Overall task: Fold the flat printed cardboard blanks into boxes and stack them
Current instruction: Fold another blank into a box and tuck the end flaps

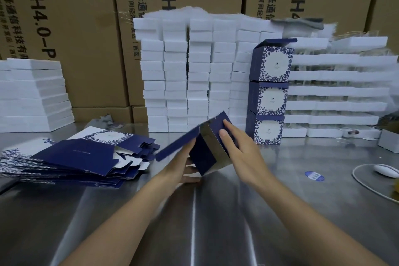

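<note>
Head view: in the middle, just above the shiny steel table [194, 222], the person holds a half-folded blue box [205, 153], tipped on its corner. The left hand [181, 164] grips it from below, fingers curled under it. The right hand [241, 153] is flat, with straight fingers pressing on the box's right side. One long flap sticks out to the left.

On the left lies a messy pile of flat blue blanks [75, 155]. Farther back on the right, three finished boxes [268, 93] stand one on top of another, the top one with its lid up. Behind them are stacks of white boxes [187, 75] and big brown cartons [71, 28].
</note>
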`<state>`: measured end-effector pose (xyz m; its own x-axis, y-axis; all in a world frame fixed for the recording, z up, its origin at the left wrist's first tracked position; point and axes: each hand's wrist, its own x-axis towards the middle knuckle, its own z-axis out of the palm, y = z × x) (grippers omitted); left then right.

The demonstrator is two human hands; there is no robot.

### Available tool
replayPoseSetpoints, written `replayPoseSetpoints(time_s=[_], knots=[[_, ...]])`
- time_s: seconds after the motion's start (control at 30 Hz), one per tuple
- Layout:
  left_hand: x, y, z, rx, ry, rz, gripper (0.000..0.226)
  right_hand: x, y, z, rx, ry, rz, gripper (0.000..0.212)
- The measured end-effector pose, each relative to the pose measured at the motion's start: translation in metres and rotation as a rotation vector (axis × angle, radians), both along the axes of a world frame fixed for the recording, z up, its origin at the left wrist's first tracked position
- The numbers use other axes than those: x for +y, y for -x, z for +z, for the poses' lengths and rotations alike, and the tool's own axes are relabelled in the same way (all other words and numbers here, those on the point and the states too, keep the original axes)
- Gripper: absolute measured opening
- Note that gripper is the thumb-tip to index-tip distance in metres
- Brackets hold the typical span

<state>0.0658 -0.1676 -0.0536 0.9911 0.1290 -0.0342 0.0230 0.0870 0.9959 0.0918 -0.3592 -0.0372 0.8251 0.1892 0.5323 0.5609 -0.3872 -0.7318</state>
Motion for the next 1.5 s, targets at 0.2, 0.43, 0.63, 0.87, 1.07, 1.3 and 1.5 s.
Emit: replayPoseSetpoints(time_s=[0.2, 0.43, 0.63, 0.87, 1.07, 1.3, 1.5], knots=[[0.008, -0.003, -0.002, -0.038, 0.017, -0.024, 0.092, 0.002, -0.005, -0.007, -0.011, 0.040, -0.062, 0.094], [-0.011, -0.002, 0.004, -0.256, 0.211, -0.054, 0.008, -0.014, -0.010, -0.001, 0.133, 0.013, -0.257, 0.051], [-0.013, 0.002, 0.008, -0.631, -0.393, 0.102, 0.099, -0.009, -0.004, -0.008, 0.660, -0.068, -0.005, 0.022], [-0.040, 0.012, 0.012, -0.228, -0.229, 0.135, 0.093, 0.005, -0.002, -0.002, 0.683, -0.627, 0.096, 0.028], [-0.064, 0.019, 0.008, -0.113, -0.092, -0.046, 0.039, 0.016, -0.003, -0.012, 0.645, -0.677, 0.142, 0.029], [-0.062, 0.016, 0.009, -0.195, -0.011, 0.104, 0.048, 0.028, 0.012, -0.007, 0.663, -0.645, 0.220, 0.046], [-0.057, 0.016, 0.007, -0.153, -0.091, 0.128, 0.077, 0.043, 0.030, -0.008, 0.597, -0.563, 0.284, 0.027]])
